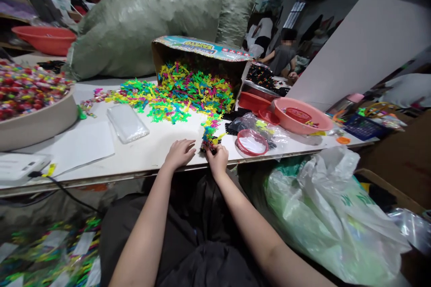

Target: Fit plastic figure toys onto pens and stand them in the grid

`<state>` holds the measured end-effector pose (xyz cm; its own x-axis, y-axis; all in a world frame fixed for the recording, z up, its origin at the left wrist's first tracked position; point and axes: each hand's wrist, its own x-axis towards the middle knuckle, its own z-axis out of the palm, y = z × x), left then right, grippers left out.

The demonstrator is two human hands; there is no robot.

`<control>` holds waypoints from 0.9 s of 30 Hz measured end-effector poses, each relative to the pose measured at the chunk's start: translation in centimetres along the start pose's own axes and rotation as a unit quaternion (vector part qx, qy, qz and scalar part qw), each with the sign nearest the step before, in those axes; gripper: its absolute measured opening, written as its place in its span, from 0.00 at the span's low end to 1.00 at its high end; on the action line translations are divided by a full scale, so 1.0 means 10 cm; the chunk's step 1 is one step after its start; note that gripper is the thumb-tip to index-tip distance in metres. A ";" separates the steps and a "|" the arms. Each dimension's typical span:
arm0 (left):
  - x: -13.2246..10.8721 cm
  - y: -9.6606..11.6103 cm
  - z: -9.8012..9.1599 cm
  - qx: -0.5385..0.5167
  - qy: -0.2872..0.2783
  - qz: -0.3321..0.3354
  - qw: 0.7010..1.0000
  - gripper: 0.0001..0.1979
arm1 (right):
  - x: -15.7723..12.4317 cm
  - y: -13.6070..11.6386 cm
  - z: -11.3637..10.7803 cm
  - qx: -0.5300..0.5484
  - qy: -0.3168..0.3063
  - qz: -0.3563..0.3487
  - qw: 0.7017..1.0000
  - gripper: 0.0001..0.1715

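Observation:
My right hand (218, 160) is at the table's front edge, its fingers closed at a small black piece (215, 141) with colourful plastic figures (209, 129) by it. What exactly the fingertips pinch is too small to make out. Just to the left, my left hand (181, 154) rests over the white table top (161, 136) with its fingers stretched out and nothing in them. Beyond both hands, a heap of green, yellow, blue and pink figures (198, 85) spills from a cardboard box (202, 47) lying on its side. A stack of clear plastic bags (127, 123) lies left of my left hand.
At left stand a big tub (40, 128) of wrapped sweets and a white power strip (22, 167). Right of my hands are a red basket (252, 151) and a pink basin (301, 128). Large sacks (161, 4) rise behind; a person (284, 54) works farther back.

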<state>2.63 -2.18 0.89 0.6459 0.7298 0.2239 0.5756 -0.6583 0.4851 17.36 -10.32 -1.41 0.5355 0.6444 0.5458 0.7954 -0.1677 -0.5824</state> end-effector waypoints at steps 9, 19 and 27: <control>-0.01 0.03 0.04 -0.035 0.081 -0.016 0.996 0.16 | -0.07 -0.12 0.06 -0.003 -0.010 -0.027 1.000 0.11; -0.15 0.30 0.15 -0.057 0.243 0.011 0.968 0.10 | -0.09 -0.22 0.13 -0.026 0.008 -0.003 1.000 0.09; -0.05 0.55 0.45 -0.112 0.324 -0.108 0.933 0.10 | -0.05 -0.27 0.11 -0.014 -0.005 0.025 1.000 0.04</control>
<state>7.71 -6.98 -0.37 0.0455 0.8469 0.5298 0.4906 -0.4809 0.7266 14.60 -9.34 -0.78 0.5728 0.6414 0.5104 0.7748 -0.2204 -0.5926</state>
